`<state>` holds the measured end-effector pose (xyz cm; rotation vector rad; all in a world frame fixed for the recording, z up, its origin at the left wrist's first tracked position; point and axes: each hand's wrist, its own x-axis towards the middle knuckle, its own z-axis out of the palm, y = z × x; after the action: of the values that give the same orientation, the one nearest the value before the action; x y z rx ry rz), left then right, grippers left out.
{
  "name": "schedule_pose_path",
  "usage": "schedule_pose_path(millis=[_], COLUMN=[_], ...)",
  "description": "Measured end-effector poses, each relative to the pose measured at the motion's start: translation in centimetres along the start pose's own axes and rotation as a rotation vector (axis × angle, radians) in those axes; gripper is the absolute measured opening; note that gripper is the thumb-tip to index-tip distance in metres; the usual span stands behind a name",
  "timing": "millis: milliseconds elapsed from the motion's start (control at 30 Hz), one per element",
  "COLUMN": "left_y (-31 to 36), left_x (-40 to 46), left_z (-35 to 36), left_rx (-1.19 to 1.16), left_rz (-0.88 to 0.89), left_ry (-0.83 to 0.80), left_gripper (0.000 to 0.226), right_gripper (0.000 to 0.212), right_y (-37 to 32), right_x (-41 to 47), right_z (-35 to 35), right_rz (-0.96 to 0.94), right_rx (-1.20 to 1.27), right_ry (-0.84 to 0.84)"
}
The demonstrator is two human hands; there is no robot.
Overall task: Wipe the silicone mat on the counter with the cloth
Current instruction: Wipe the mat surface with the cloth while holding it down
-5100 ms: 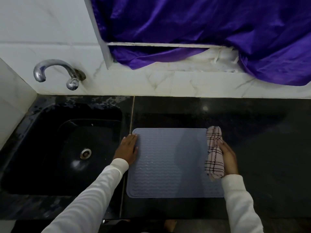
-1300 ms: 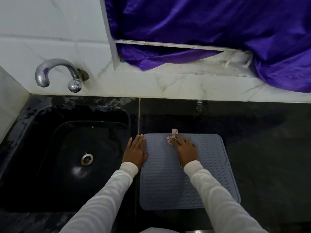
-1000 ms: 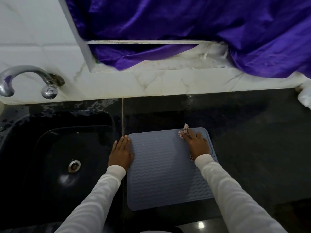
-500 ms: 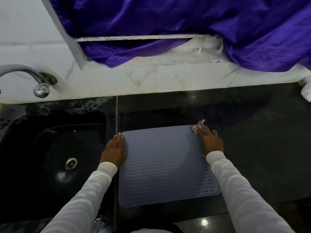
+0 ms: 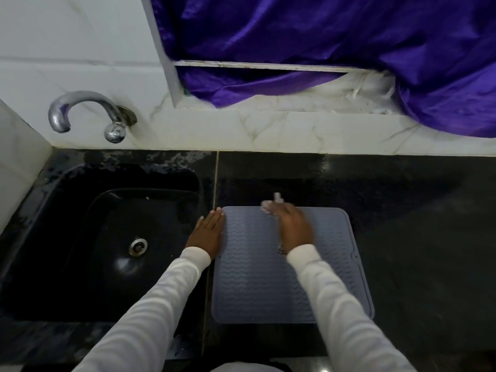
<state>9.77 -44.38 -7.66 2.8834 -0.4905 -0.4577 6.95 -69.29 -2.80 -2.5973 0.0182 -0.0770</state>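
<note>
My L hand (image 5: 208, 233) lies flat, fingers straight, on mat's (image 5: 257, 285) left edge. R hand (image 5: 294, 228) presses cloth (image 5: 269, 206) at mat's far edge; grip is blurred.

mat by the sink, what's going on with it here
A person is wiping the grey silicone mat on the dark counter beside the sink. The right hand presses a bunched cloth at the mat's far edge; the hand is motion-blurred. The left hand lies flat, fingers straight, on the mat's left edge.
</note>
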Motion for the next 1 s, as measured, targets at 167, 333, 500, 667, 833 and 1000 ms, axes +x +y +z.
schedule_pose_path(millis=[167,333,500,667,833,1000], left_y=[-0.3,-0.5,-0.7,-0.6,0.4,1.3], left_x=[-0.1,0.1,0.1,0.1,-0.2,-0.1], left_z=[0.8,1.7,1.5,1.3,1.5,1.8], left_rx=[-0.059,-0.065,-0.084,-0.015,0.027,0.028], left_rz=[-0.014,-0.015,-0.007,-0.002,-0.036,-0.080], left_ry=[0.027,0.049,0.070,0.051,0.079,0.090], left_gripper=[0.060,0.059,0.068,0.061,0.061,0.062], right_gripper=[0.043,0.074,0.091,0.081,0.086,0.073], right_y=[-9.1,-8.0,-6.7,-3.2,0.7,5.0], right_x=[-0.4,-1.1,-0.2,-0.2,-0.8,-1.6], right_z=[6.8,8.3,7.6,6.1,3.4,0.3], right_rz=[-0.076,-0.054,-0.137,-0.169,-0.151,-0.082], right_rx=[-0.040,-0.217,-0.355,-0.353,-0.412,-0.427], right_ry=[-0.189,-0.313,-0.347,-0.303,-0.301,-0.307])
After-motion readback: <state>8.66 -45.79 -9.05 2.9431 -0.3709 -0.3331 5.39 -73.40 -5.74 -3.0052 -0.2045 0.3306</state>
